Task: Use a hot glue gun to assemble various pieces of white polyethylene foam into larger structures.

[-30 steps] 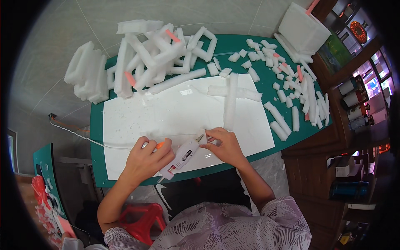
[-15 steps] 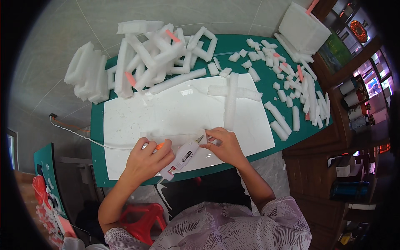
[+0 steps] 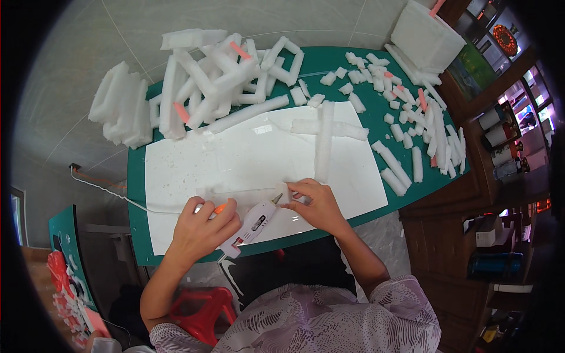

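My left hand (image 3: 206, 226) is wrapped round a white hot glue gun (image 3: 256, 223) with an orange trigger. The gun tilts so that its metal nozzle points up and right, close to the fingertips of my right hand. In a pinch, my right hand (image 3: 318, 206) grips a short white foam piece (image 3: 283, 189), partly covered by the fingers. A longer pale foam strip (image 3: 244, 195) lies to the left of that piece, beyond the gun; I cannot tell whether the two are joined. All this is above the near part of a white board (image 3: 182, 176).
A green mat (image 3: 138, 194) borders the board. Foam frames (image 3: 218, 76) are heaped at the far left. Crossed foam strips (image 3: 324, 141) lie right of centre, with loose foam chunks (image 3: 406, 112) beyond. A white cord (image 3: 126, 197) runs from the wall socket. A red stool (image 3: 200, 312) stands below.
The glue gun's nozzle has shifted slightly left and toward me, away from the foam piece's end. My right hand keeps its pinch almost in place.
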Available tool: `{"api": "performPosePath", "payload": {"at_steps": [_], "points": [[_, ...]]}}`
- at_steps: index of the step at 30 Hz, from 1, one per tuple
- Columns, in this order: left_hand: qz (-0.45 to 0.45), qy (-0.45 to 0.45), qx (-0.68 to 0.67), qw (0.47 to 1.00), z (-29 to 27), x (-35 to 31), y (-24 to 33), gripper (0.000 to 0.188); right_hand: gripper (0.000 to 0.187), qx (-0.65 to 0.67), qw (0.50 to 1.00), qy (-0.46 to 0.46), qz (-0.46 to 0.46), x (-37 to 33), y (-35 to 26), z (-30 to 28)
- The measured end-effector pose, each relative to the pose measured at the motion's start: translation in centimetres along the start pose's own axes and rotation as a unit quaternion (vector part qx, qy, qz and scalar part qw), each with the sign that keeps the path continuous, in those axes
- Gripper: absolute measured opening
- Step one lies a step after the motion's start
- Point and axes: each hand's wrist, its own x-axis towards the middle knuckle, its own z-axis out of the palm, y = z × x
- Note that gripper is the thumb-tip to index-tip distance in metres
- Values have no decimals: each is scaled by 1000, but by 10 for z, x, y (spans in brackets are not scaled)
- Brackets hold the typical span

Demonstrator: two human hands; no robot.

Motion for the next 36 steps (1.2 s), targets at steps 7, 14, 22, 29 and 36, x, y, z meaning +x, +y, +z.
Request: {"api": "performPosePath", "payload": {"at_steps": [7, 14, 22, 29, 36], "points": [[-28, 11, -18, 999, 7, 8, -9, 14, 44, 12, 1000, -8, 6, 0, -2, -2], [-14, 10, -25, 1000, 12, 13, -11, 13, 45, 14, 1000, -10, -3, 1, -2, -3], [1, -14, -3, 1000, 6, 14, -10, 13, 44, 9, 1000, -11, -9, 2, -3, -3], [8, -20, -4, 1000, 2, 16, -12, 13, 44, 12, 1000, -5, -11, 1, -3, -2], [12, -34, -3, 999, -2, 17, -12, 14, 45, 4, 1000, -8, -9, 2, -5, -3]]}}
